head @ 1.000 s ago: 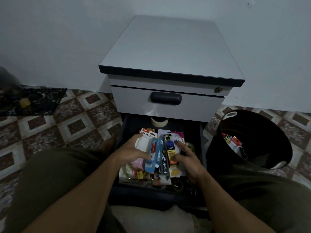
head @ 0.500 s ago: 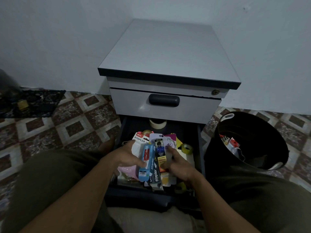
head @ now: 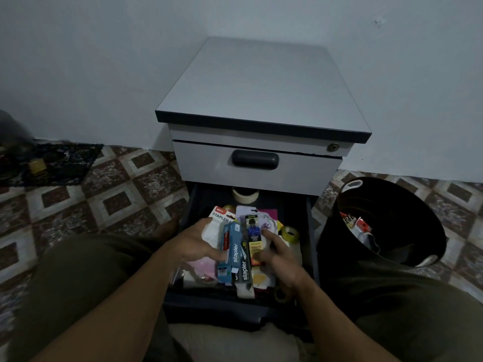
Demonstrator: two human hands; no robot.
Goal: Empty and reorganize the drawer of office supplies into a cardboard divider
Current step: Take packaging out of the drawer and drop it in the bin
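The lower dark drawer (head: 311,231) of a grey cabinet stands pulled out, full of office supplies. My left hand (head: 194,241) and my right hand (head: 278,253) grip a bundle of packets from both sides: a blue stapler box (head: 228,253), a dark stapler box (head: 244,267), a yellow-and-black carded pack (head: 254,237) and a white stapler packet (head: 218,222). The bundle is just above the drawer's contents. A cream tape roll (head: 245,195) lies at the drawer's back, and a clear yellowish tape roll (head: 290,233) sits right of the bundle. No cardboard divider is in view.
A black round bin (head: 428,244) with some red-and-white packaging inside stands right of the drawer. The closed upper drawer (head: 256,173) hangs over the open one's back. My knees flank the drawer. A dark mat (head: 60,163) lies on the tiled floor, far left.
Both hands have pressed the packets together into a tighter bundle and lifted it slightly. The yellowish tape roll to the right has come into clearer view.
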